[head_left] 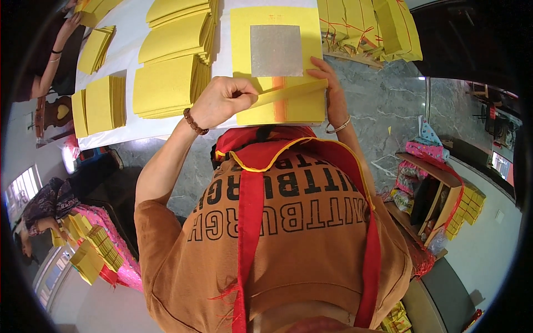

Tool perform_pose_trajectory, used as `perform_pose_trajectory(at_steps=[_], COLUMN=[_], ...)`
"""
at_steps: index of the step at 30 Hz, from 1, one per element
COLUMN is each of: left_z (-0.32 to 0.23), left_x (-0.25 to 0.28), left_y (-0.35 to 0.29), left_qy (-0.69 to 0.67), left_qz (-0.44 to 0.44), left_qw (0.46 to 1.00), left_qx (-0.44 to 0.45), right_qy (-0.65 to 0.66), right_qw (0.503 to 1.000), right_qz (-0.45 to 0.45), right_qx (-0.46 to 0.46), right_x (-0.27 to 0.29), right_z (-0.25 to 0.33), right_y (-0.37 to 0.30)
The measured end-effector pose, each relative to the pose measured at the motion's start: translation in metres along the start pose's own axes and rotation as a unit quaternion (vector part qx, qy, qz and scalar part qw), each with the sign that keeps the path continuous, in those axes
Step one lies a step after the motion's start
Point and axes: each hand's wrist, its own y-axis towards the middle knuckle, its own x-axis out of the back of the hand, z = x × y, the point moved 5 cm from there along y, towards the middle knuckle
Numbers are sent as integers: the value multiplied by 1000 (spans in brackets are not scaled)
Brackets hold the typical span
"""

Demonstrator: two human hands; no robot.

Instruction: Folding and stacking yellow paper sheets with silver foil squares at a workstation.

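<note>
A yellow paper sheet point(276, 14) with a silver-grey square and an orange band lies on top of a pile at the table's near edge. Its near edge is lifted and folded over into a narrow strip point(294, 91). My left hand point(225, 102), with a brown bead bracelet on the wrist, pinches the left end of that strip. My right hand point(333, 91), wearing a bangle, rests at the sheet's right edge against the other end of the strip. Its fingers are stretched and a little apart over the paper; the thumb is hidden.
Thick stacks of folded yellow paper point(164, 86) fill the white table point(125, 136) on the left, with smaller stacks point(105, 102) beyond. Yellow bundles tied with red string point(397, 28) stand at the far right. At far left is another person's arm point(50, 72); a wooden shelf point(438, 205) stands right.
</note>
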Motion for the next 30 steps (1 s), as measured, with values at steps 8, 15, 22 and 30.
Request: perform_pose_trajectory(at_steps=[8,15,22,30], left_z=[-19,-13,-34,-30], left_x=[14,10,-5,2], left_y=[-4,-3,-30,-33], left_qy=[9,348,406,206], left_qz=[18,-114,-113,-148], left_qw=[998,893,854,947], left_qx=[-61,-261,-306,-198], right_qy=[-8,-35,-312,-237], right_qw=[999,998,934,956], right_qz=[4,37,26,155], right_qx=[-40,32,174,74], right_x=[6,10,13,9], right_z=[2,0,68,66], right_y=[7,11,11,7])
